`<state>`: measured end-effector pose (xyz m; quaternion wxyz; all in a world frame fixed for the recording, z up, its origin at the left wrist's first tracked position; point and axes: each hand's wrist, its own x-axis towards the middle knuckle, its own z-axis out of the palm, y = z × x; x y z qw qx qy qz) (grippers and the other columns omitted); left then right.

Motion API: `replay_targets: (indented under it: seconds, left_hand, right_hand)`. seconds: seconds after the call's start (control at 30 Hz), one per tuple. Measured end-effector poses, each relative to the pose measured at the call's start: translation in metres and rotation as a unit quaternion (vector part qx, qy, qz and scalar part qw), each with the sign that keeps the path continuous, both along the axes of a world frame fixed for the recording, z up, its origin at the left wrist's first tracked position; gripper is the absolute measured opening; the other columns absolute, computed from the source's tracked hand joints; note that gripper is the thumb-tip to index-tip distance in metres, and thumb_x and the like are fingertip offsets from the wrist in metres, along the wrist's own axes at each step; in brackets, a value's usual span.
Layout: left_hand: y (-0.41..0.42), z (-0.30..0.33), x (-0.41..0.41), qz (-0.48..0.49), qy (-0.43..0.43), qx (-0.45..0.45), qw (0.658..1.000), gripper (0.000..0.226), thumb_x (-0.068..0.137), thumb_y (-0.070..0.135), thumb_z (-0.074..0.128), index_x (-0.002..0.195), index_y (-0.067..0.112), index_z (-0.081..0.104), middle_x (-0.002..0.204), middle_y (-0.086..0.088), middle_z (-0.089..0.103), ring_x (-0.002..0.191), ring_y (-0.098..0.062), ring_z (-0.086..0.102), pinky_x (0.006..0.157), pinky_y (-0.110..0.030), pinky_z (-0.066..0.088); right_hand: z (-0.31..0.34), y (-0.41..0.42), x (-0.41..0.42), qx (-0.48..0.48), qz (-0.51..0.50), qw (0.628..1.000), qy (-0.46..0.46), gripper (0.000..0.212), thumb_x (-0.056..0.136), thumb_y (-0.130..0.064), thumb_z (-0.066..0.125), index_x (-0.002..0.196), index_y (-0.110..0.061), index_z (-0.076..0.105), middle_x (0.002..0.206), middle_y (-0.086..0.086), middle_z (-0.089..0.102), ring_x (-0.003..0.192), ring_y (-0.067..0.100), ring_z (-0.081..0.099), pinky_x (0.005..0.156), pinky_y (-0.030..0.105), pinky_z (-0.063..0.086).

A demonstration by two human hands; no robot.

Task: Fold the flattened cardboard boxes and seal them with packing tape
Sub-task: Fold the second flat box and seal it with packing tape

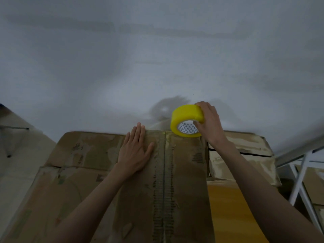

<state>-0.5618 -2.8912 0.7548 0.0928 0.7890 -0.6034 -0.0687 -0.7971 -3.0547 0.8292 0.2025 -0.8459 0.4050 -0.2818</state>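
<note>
A folded brown cardboard box (185, 181) fills the lower middle of the head view, its two top flaps meeting at a centre seam that runs away from me. My left hand (135, 151) lies flat with straight fingers on the left flap, close to the far edge. My right hand (209, 121) grips a yellow roll of packing tape (186, 116) at the box's far edge, just right of the seam. The roll stands on its rim, its white core facing me.
More worn cardboard (77, 151) lies to the left, and another taped box (245, 155) sits to the right. A yellow-orange surface (228, 211) shows at the lower right. A white metal frame (301, 172) stands at the right edge. A plain grey-white wall rises behind.
</note>
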Motion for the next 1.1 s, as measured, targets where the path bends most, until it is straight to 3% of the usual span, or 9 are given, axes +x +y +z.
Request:
replay_targets:
  seconds: [0.2, 0.33, 0.43, 0.53, 0.7, 0.8, 0.93, 1.1]
  left_hand:
    - [-0.003, 0.008, -0.006, -0.009, -0.024, 0.018, 1.0, 0.078, 0.097, 0.066, 0.01, 0.16, 0.021, -0.004, 0.166, 0.002, -0.015, 0.153, -0.017, -0.013, 0.125, -0.038, -0.006]
    - [-0.017, 0.01, -0.025, -0.014, -0.017, 0.007, 1.0, 0.08, 0.097, 0.066, 0.01, 0.16, 0.018, 0.001, 0.167, 0.002, -0.009, 0.152, -0.013, -0.013, 0.123, -0.033, -0.01]
    - [-0.027, 0.009, -0.039, -0.023, 0.01, 0.014, 1.0, 0.083, 0.097, 0.067, 0.014, 0.16, 0.015, -0.001, 0.167, 0.0, -0.011, 0.153, -0.015, -0.013, 0.124, -0.033, -0.008]
    - [-0.027, 0.005, -0.043, -0.02, 0.014, 0.013, 1.0, 0.088, 0.094, 0.072, 0.011, 0.159, 0.015, -0.005, 0.166, 0.0, -0.015, 0.152, -0.018, -0.017, 0.124, -0.036, -0.007]
    - [-0.024, 0.0, -0.041, -0.031, 0.017, 0.001, 0.999, 0.09, 0.093, 0.075, 0.012, 0.159, 0.017, -0.006, 0.165, 0.001, -0.018, 0.152, -0.021, -0.019, 0.123, -0.036, -0.009]
    - [-0.024, 0.0, -0.039, -0.035, 0.016, 0.003, 0.999, 0.092, 0.091, 0.077, 0.007, 0.159, 0.018, -0.005, 0.166, 0.001, -0.017, 0.152, -0.023, -0.017, 0.123, -0.038, -0.008]
    - [-0.024, 0.001, -0.039, -0.048, 0.013, 0.026, 0.998, 0.092, 0.087, 0.081, 0.001, 0.158, 0.025, -0.012, 0.163, 0.004, -0.027, 0.15, -0.025, -0.023, 0.123, -0.043, -0.01]
    - [-0.029, 0.008, -0.049, -0.055, -0.003, 0.05, 0.997, 0.088, 0.085, 0.084, 0.003, 0.157, 0.036, -0.011, 0.163, 0.009, -0.026, 0.15, -0.037, -0.021, 0.121, -0.056, -0.007]
  right_hand:
    - [0.002, -0.003, -0.01, 0.057, 0.017, 0.997, -0.045, 0.06, 0.078, -0.01, 0.063, 0.135, -0.015, 0.048, 0.13, 0.008, 0.054, 0.113, 0.03, 0.05, 0.087, 0.035, 0.04]
    - [-0.007, -0.004, -0.016, 0.15, -0.015, 0.982, -0.111, 0.047, 0.083, -0.004, 0.07, 0.121, -0.02, 0.049, 0.102, 0.001, 0.059, 0.088, 0.021, 0.058, 0.069, 0.033, 0.044]
    - [-0.017, 0.0, -0.014, 0.217, 0.0, 0.961, -0.169, 0.045, 0.086, -0.005, 0.07, 0.122, -0.021, 0.048, 0.106, 0.004, 0.064, 0.097, 0.021, 0.065, 0.074, 0.04, 0.054]
    - [-0.027, 0.003, -0.01, 0.242, -0.035, 0.955, -0.171, 0.04, 0.087, -0.011, 0.072, 0.119, -0.018, 0.049, 0.11, 0.006, 0.066, 0.099, 0.019, 0.065, 0.077, 0.042, 0.056]
    - [-0.018, -0.001, -0.012, 0.173, -0.038, 0.974, -0.139, 0.026, 0.088, -0.006, 0.067, 0.108, -0.01, 0.052, 0.093, 0.007, 0.061, 0.078, 0.016, 0.058, 0.063, 0.03, 0.043]
    - [-0.005, -0.008, -0.03, 0.097, -0.026, 0.991, -0.088, 0.036, 0.084, 0.001, 0.067, 0.115, -0.004, 0.052, 0.103, 0.01, 0.06, 0.089, 0.024, 0.056, 0.069, 0.028, 0.037]
    - [0.006, -0.02, -0.063, 0.034, -0.075, 0.997, -0.001, 0.046, 0.077, 0.008, 0.063, 0.121, -0.002, 0.054, 0.119, 0.018, 0.058, 0.111, 0.037, 0.051, 0.088, 0.043, 0.042]
    - [0.001, -0.015, -0.068, 0.045, -0.081, 0.996, 0.003, 0.048, 0.077, 0.01, 0.06, 0.123, -0.004, 0.054, 0.123, 0.016, 0.057, 0.114, 0.039, 0.048, 0.093, 0.051, 0.041]
